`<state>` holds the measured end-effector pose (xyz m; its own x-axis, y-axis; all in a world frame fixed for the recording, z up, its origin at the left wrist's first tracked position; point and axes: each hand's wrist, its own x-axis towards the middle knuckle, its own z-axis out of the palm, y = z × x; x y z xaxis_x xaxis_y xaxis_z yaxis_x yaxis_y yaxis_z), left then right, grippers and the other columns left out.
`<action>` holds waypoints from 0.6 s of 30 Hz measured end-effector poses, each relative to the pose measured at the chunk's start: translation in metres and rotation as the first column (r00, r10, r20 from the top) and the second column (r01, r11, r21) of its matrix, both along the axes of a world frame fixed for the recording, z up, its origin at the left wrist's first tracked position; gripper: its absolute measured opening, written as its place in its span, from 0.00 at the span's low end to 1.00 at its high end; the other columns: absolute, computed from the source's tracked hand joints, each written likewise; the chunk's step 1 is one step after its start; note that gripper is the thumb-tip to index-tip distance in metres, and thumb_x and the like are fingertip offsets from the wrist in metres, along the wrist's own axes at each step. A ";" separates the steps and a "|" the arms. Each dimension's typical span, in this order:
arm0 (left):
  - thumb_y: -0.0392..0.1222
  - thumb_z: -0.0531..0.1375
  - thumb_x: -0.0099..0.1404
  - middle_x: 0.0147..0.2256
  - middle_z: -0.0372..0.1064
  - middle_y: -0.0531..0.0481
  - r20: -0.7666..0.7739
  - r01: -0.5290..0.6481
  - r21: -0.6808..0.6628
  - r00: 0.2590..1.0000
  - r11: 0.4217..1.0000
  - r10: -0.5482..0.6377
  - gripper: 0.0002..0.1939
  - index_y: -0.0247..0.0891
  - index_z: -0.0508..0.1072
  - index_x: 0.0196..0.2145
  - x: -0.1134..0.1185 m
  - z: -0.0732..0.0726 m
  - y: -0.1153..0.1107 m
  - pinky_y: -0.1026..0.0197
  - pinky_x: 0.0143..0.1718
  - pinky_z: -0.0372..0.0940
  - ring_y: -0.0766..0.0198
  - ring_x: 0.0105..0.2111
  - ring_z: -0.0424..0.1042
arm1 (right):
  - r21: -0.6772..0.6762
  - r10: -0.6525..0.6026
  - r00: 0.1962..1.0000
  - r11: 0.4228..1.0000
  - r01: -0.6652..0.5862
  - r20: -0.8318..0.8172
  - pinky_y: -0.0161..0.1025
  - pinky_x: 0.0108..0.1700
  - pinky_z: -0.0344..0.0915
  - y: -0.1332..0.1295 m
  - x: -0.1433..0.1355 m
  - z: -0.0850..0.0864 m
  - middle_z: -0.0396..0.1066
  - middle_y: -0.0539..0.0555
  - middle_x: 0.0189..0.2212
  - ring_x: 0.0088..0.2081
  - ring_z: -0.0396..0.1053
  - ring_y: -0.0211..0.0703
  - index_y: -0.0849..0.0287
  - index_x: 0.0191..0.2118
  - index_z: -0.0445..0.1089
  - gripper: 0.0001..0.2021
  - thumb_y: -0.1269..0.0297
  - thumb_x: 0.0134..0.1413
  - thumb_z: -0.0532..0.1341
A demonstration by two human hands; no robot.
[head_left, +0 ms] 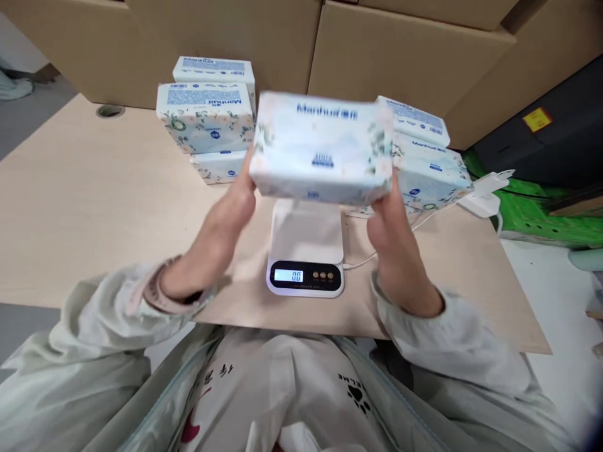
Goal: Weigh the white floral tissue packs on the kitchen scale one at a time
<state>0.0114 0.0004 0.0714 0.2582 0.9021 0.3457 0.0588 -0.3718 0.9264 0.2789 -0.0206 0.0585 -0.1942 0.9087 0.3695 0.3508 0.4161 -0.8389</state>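
Note:
Between my two hands I hold a pack of tissues (323, 138), white and pale blue with printed flowers, raised over a white digital scale (307, 235). My left hand (228, 216) grips its left end and my right hand (393, 235) its right end; the fingertips are partly hidden behind the pack. The scale's display reads 0.0. Stacked at the back left are several similar tissue packs (207, 116). More tissue packs (431, 166) stand at the back right, partly covered by the held one.
Large cardboard boxes (226, 31) line the back of the wooden table (94, 207). A white cable (365, 260) runs from the scale to a white power strip (487, 188) at the right. A green crate (546, 213) sits beyond the right edge. A round cable hole (110, 111) is at the far left.

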 end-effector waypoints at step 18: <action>0.58 0.53 0.83 0.77 0.56 0.49 0.003 -0.067 -0.023 0.998 0.997 0.067 0.30 0.56 0.60 0.78 -0.017 -0.101 -0.026 0.33 0.80 0.52 0.44 0.78 0.55 | -0.074 -0.395 0.874 0.917 0.391 -0.281 0.67 0.73 0.66 -0.036 0.019 -0.094 0.78 0.58 0.64 0.67 0.75 0.57 0.48 0.70 0.70 0.27 0.45 0.75 0.56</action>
<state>-0.0054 -0.0254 -0.0299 0.1954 0.9250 0.3259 0.0799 -0.3463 0.9347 0.2975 -0.0562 -0.0356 0.2919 0.8936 0.3409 0.2283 0.2810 -0.9321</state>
